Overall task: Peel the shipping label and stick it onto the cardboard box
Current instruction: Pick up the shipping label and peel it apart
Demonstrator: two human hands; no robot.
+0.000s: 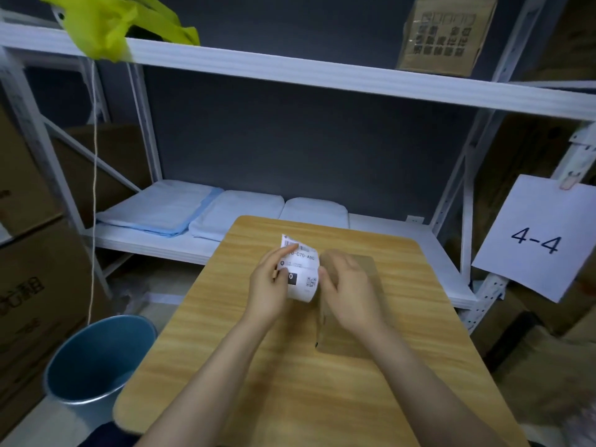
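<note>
Pinching label [300, 269] above table [225, 366], left hand [269, 285] and right hand [346, 291] gripping opposite edges beside flat box [364, 337]. Likely handling light, floppy, curling; best gripped at corner.

storage room corner with white metal shelving [309, 72] against a dark grey wall [306, 140]

there's a small wood-grain table [290, 382] in front, a blue bin [93, 359] on the floor to its left, and folded pale blue bedding [161, 208] on the low shelf. cardboard cartons [32, 285] stack up at left, a yellow bag [113, 24] hangs off the top shelf, and a paper sign reading 4-4 [538, 240] is clipped to the right upright.
</note>
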